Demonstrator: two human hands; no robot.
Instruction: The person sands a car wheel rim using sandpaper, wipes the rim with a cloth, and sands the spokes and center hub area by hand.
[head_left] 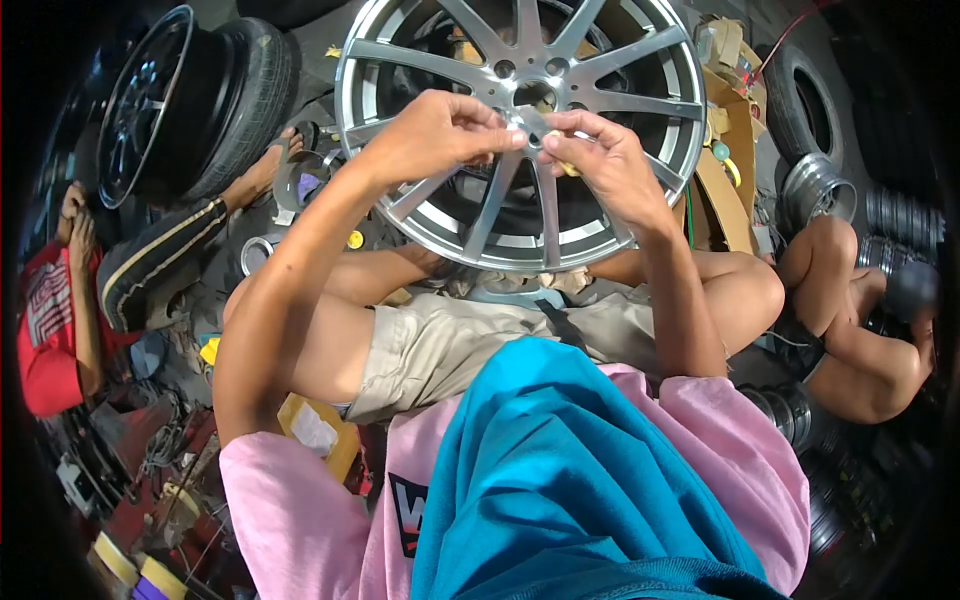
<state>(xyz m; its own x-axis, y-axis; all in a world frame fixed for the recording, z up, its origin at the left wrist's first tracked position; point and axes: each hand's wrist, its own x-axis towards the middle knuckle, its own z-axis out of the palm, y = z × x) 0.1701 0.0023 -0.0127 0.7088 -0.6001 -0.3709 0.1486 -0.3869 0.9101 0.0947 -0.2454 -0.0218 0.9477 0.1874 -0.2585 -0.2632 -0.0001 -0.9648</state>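
A silver multi-spoke alloy wheel (605,72) stands tilted in front of my lap, its face toward me. Over its hub, my left hand (440,135) has thumb and fingers pinched together at one edge of a small grey strip (533,124). The strip's other side is pinched by my right hand (602,165), close by on the right. A small yellowish piece (569,169) shows under the right fingers; its kind is unclear. The strip's material cannot be made out.
A tyre (262,105) and dark rim (150,105) stand at the left, near a seated person in a red shirt (50,330). An open cardboard box (722,195) is right of the wheel. Another tyre (800,105), a bare rim (818,190) and a crouching person (850,320) are farther right.
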